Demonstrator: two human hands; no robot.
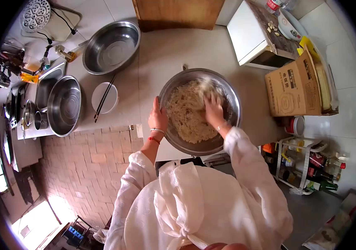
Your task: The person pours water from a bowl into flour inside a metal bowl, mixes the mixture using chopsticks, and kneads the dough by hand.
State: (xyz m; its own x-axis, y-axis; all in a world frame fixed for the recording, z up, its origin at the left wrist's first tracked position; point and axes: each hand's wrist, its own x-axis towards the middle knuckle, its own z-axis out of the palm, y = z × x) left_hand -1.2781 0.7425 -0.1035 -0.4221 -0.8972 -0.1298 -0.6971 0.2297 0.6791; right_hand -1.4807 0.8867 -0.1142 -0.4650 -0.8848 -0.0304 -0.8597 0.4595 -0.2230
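Observation:
A wide metal basin (235, 121) stands on the counter in front of me, with a crumbly, pale brown mixture (188, 116) spread inside. My left hand (158, 117) is at the basin's left rim, gripping its outer edge with the fingers pointing up. Inside the basin, toward its right side, my right hand (214, 110) is in the mixture. Its fingers are blurred and coated, and some mixture at the fingertips is smeared by motion. Whether those fingers close on anything cannot be made out.
Left of the basin are a white bowl (105, 98) with dark chopsticks (104, 98) across it, and two metal basins (111, 49) (64, 106). A wooden board (178, 13) stands behind. At right are a white cabinet (248, 35), a cardboard box (294, 86) and a bottle rack (303, 162).

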